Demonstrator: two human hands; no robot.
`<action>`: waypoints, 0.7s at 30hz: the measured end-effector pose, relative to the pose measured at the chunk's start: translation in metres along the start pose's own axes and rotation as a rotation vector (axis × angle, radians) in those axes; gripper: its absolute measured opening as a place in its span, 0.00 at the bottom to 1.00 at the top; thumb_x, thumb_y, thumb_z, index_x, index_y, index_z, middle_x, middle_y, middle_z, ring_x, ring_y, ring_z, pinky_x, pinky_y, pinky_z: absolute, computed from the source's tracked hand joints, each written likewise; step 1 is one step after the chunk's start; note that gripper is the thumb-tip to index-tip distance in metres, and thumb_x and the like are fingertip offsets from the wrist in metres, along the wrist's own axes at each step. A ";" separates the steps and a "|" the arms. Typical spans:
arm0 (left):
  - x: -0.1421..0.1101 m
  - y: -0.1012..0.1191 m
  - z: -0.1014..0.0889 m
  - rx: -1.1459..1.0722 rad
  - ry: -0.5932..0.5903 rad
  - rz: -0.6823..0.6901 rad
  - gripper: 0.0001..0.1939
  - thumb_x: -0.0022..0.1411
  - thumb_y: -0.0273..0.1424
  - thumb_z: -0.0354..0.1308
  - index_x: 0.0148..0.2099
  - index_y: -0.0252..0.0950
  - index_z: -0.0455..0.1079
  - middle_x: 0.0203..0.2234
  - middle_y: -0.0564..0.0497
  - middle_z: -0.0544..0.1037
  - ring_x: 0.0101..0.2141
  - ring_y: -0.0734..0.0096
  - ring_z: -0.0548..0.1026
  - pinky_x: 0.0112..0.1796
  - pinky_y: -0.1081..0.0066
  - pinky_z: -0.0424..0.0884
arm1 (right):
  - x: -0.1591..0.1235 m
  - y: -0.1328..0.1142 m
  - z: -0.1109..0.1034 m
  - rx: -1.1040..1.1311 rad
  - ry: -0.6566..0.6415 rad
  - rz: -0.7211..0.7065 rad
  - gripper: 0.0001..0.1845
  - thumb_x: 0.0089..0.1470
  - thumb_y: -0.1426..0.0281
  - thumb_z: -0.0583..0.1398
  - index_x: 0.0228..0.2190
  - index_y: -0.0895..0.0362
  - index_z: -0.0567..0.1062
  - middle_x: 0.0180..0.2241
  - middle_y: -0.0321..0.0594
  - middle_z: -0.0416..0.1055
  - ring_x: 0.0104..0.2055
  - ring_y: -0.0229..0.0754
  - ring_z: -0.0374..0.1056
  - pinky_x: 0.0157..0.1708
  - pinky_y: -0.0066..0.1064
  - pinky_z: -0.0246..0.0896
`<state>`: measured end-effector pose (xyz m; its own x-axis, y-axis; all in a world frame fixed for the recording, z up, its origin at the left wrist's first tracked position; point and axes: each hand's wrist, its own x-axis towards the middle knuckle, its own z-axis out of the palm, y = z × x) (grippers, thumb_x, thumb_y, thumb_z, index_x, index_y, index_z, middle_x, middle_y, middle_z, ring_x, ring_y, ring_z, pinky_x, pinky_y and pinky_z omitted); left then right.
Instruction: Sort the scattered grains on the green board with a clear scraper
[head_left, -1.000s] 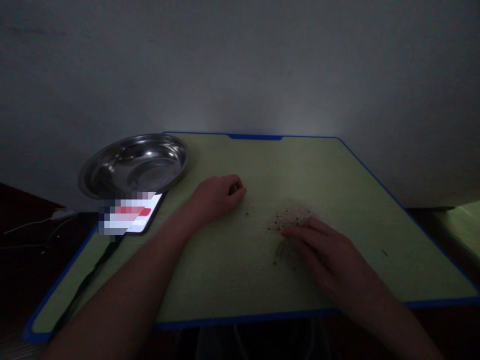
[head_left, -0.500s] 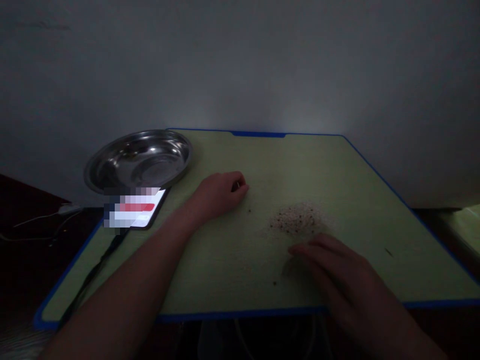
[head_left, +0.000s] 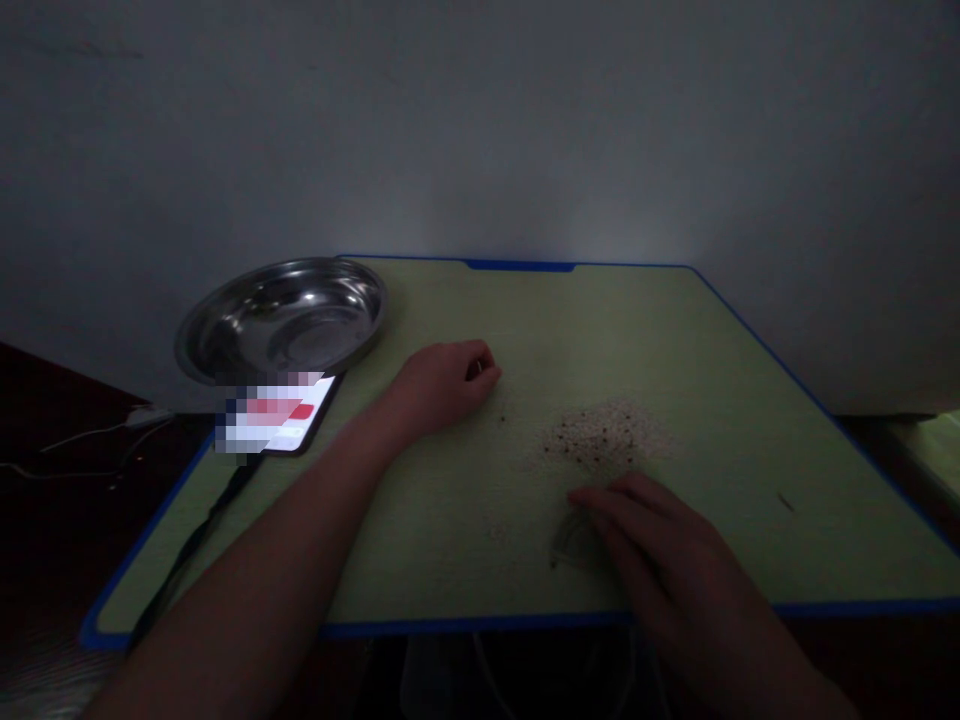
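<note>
My left hand point(head_left: 448, 382) rests on the table left of a pile of small pale grains point(head_left: 611, 435), thumb and fingers curled together. Whatever it may hold is hidden inside the curl. Dark round specks like beans or peppercorns are scattered through the pile. One dark speck point(head_left: 503, 419) lies just below my left fingertips. My right hand point(head_left: 660, 540) hovers low at the pile's near side, fingers stretched forward and slightly bent, with nothing visible in them. Another dark speck point(head_left: 553, 566) lies beside its shadow, near the table's front edge.
A shiny metal basin point(head_left: 319, 340) stands at the table's back left. In front of it lies a lit phone point(head_left: 289, 437), with a dark strap point(head_left: 202, 535) running to the front edge. A thin dark sliver point(head_left: 785, 502) lies on the right. Behind the blue-edged table point(head_left: 540, 330) rises a wall.
My right hand has shifted slightly left along the table, closer to the single dark speck at the front. My left hand keeps its curled pose. The whole view has shifted a little.
</note>
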<state>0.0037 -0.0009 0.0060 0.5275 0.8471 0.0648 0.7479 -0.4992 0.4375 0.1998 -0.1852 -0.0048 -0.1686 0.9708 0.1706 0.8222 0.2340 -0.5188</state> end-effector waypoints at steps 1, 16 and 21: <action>0.000 0.000 0.000 0.002 -0.002 0.001 0.11 0.62 0.36 0.51 0.37 0.36 0.73 0.27 0.50 0.77 0.26 0.70 0.70 0.28 0.69 0.59 | 0.000 0.000 0.001 -0.005 -0.008 0.001 0.18 0.62 0.75 0.49 0.43 0.57 0.77 0.35 0.43 0.73 0.37 0.43 0.72 0.36 0.38 0.72; 0.001 -0.003 0.003 0.013 0.025 0.021 0.12 0.62 0.36 0.52 0.37 0.36 0.73 0.27 0.50 0.77 0.26 0.70 0.69 0.28 0.69 0.58 | -0.009 -0.012 -0.003 0.067 -0.152 -0.141 0.19 0.58 0.79 0.49 0.43 0.56 0.76 0.36 0.44 0.73 0.36 0.42 0.71 0.35 0.34 0.72; 0.001 -0.003 0.003 0.002 0.024 0.027 0.11 0.62 0.35 0.52 0.37 0.36 0.73 0.27 0.51 0.77 0.26 0.71 0.70 0.28 0.70 0.58 | -0.011 0.004 -0.015 0.057 -0.009 -0.091 0.17 0.61 0.77 0.50 0.45 0.53 0.74 0.36 0.39 0.74 0.37 0.38 0.72 0.36 0.28 0.71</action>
<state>0.0033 0.0012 0.0026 0.5377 0.8374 0.0979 0.7344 -0.5223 0.4335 0.2131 -0.1963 0.0043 -0.2464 0.9457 0.2118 0.7708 0.3237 -0.5487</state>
